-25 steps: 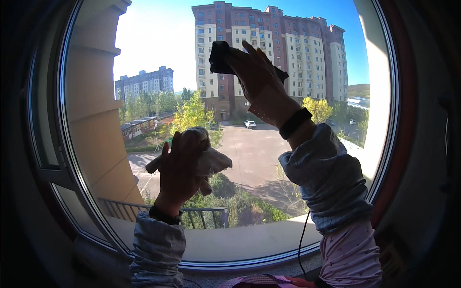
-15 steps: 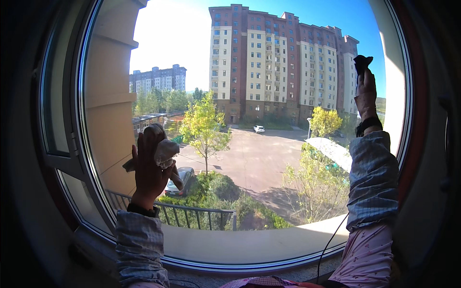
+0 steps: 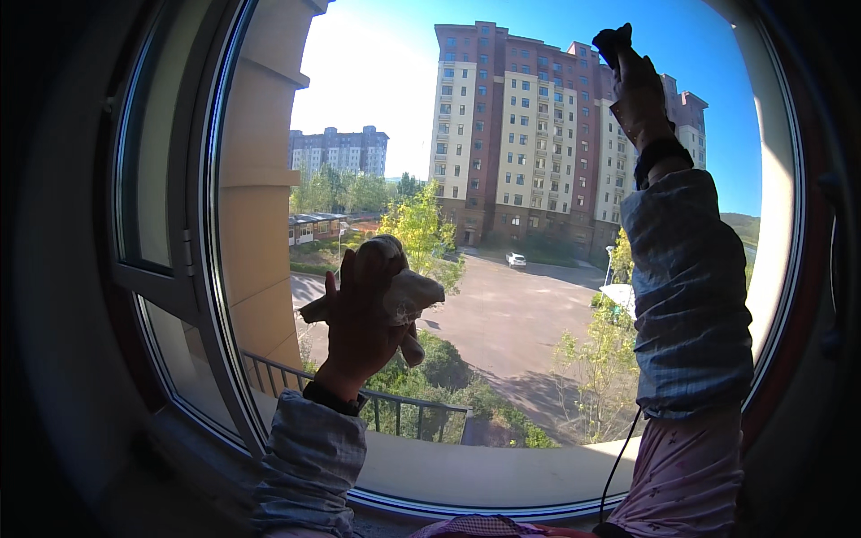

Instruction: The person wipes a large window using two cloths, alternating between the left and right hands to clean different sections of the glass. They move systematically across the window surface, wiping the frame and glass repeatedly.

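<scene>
A bunched pale cloth [image 3: 411, 296] is in my left hand [image 3: 359, 336], in front of the lower left part of the window pane. Folds of it stick out on both sides of the hand, and my fingers are curled against it. My right hand [image 3: 639, 97] reaches up to the top right of the pane. At its fingertips is a small dark cloth [image 3: 613, 43], bunched and seen against the sky. Whether either cloth touches the glass is hard to tell.
A pale window frame [image 3: 213, 206] surrounds the pane, with a hinged side sash [image 3: 157, 215] at the left. A thin black cable [image 3: 619, 466] hangs by my right arm. Outside are a metal railing [image 3: 417, 414], trees, a paved yard, a white car and tall buildings.
My right hand has moved up and to the left with the dark cloth. My left hand has shifted right with the pale cloth. The outside scene sits farther right in view.
</scene>
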Tool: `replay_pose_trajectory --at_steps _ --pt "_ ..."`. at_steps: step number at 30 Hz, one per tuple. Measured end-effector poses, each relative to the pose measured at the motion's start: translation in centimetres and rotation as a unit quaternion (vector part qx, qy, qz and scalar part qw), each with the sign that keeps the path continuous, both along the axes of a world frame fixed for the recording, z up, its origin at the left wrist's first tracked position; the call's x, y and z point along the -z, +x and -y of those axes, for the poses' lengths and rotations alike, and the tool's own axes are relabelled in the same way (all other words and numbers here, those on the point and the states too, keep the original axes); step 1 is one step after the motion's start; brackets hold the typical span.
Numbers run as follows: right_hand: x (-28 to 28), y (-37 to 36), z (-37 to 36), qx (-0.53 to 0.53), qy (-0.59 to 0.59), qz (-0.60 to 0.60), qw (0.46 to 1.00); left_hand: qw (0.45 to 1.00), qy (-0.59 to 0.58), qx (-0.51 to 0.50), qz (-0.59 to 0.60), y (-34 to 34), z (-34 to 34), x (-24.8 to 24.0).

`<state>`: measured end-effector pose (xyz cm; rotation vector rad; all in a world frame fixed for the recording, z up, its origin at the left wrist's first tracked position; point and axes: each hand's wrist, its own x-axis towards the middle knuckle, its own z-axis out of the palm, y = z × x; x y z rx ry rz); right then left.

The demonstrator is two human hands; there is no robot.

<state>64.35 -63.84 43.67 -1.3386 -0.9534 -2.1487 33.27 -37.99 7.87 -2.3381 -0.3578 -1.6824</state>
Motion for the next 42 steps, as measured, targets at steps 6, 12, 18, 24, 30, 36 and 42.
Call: replay_pose_trajectory --at_steps 6,12,18,24,30,36,42 --pt "3.6 -12.1 -13.1 -0.075 -0.056 0.084 0.992 1.0 0.008 -0.025 -0.003 0.1 -0.4 0.3" --pt "8.2 -19.5 -19.8 -0.161 -0.185 0.034 0.969 0.998 -0.018 -0.05 -0.036 0.1 -0.2 0.1" --pt "3.5 -11.9 -10.9 -0.083 -0.152 0.043 0.984 0.999 0.01 -0.04 -0.012 -0.1 -0.5 0.2" --pt "-0.9 0.0 2.4 -0.028 -0.066 -0.067 0.995 0.999 -0.018 -0.029 -0.013 -0.1 -0.5 0.2" --pt "1.5 8.0 13.9 -0.135 0.0 -0.141 0.981 1.0 0.0 0.005 0.03 -0.2 -0.4 0.3" --pt "5.4 11.9 19.7 -0.033 0.154 -0.334 0.93 0.999 -0.009 0.025 0.04 -0.1 -0.9 0.8" --pt "2.7 7.8 14.5 -0.058 0.063 -0.266 0.96 1.0 -0.014 0.005 0.001 -0.2 -0.3 0.4"
